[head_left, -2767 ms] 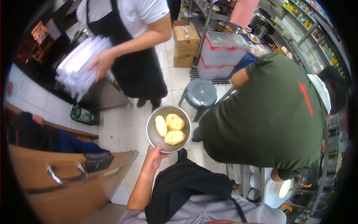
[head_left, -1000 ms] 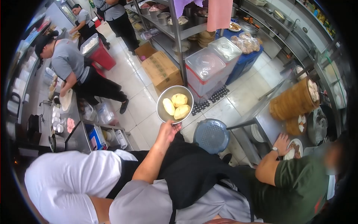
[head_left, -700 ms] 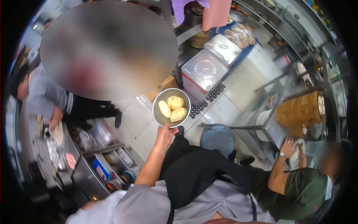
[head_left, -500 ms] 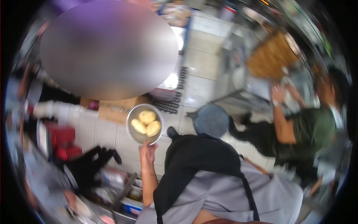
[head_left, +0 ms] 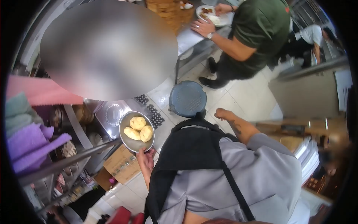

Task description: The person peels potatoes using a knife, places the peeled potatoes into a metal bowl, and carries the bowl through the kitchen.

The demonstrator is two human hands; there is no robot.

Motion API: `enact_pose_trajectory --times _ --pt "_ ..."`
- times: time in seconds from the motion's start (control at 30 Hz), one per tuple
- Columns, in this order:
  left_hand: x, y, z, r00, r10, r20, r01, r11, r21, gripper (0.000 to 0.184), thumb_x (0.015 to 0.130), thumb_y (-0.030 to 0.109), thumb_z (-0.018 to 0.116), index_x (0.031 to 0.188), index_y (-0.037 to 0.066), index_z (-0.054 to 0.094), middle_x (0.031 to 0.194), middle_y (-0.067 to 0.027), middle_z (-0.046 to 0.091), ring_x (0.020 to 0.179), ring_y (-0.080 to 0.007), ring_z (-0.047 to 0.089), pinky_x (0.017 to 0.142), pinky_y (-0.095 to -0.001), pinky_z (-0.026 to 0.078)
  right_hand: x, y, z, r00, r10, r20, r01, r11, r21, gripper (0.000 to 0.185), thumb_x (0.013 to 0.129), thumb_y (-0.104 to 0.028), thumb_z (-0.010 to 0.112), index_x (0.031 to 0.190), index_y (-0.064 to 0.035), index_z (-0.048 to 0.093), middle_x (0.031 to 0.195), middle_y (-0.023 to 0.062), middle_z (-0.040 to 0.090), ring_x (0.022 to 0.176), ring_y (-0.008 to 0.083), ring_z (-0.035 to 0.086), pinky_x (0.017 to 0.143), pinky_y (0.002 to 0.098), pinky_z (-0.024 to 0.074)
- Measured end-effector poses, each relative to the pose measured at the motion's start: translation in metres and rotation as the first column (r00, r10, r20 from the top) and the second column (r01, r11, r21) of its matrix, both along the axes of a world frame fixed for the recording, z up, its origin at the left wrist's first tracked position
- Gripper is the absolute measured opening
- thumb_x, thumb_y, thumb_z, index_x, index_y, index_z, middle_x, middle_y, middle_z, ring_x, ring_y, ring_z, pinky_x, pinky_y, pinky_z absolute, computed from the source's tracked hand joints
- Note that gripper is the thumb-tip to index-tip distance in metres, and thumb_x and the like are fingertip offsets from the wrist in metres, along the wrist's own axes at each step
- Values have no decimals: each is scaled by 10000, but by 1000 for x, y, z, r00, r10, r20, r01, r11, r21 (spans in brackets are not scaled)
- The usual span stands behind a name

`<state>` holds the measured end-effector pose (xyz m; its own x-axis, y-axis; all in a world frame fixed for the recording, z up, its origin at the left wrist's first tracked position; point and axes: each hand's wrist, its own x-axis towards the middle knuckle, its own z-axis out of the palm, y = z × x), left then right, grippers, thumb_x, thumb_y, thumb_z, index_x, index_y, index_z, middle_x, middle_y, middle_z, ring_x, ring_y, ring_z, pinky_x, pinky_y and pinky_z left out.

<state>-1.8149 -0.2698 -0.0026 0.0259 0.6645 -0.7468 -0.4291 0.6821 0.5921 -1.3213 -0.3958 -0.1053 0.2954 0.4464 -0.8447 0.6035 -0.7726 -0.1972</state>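
My left hand (head_left: 146, 158) grips the near rim of a round metal bowl (head_left: 130, 144), fingers closed at its edge. Inside the bowl lie three pale yellow peeled potatoes (head_left: 137, 123), side by side. My right hand (head_left: 223, 114) hangs out to the right with its fingers curled into a fist, and nothing shows in it. A blue-grey plastic stool (head_left: 188, 99) on the floor is the thing nearest to that hand, with a gap between them.
A metal shelf rail (head_left: 74, 158) runs close on the left, with purple cloths (head_left: 35, 143) over it. Below is a cardboard box (head_left: 122, 164). Ahead stands a co-worker in a green shirt (head_left: 261, 30), hands at a plate of food (head_left: 213, 15). A large blurred oval hides the upper left.
My view has turned to the right. The bowl stays in my left hand with the potatoes in it. My right arm has come into sight, and the shelf is now close on the left.
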Motion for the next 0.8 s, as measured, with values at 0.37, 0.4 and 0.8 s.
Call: enact_pose_trajectory --times 0.37,0.4,0.8 --pt "-2 13 0 971 -236 48 235 971 36 244 865 64 567 1098 -9 565 881 -122 653 680 -234 626 608 -360 565 -64 -71 -44 980 -193 -53 198 975 104 384 855 -226 534 585 37 603 510 152 581 458 263 600 502 402 513" --pt "6 17 1 973 -222 63 221 975 22 252 863 63 569 1106 -4 563 889 -121 655 683 -234 626 608 -362 565 -54 -68 -47 982 -174 -79 182 978 100 381 855 -223 536 584 36 603 510 150 580 453 261 598 493 400 510" --pt "-38 -76 -4 996 -83 15 83 995 -60 272 872 65 555 1137 4 553 912 -116 648 682 -220 620 595 -368 568 -59 -64 -81 995 -91 -46 93 995 47 342 830 -237 567 666 56 630 572 178 621 469 295 619 482 423 512"
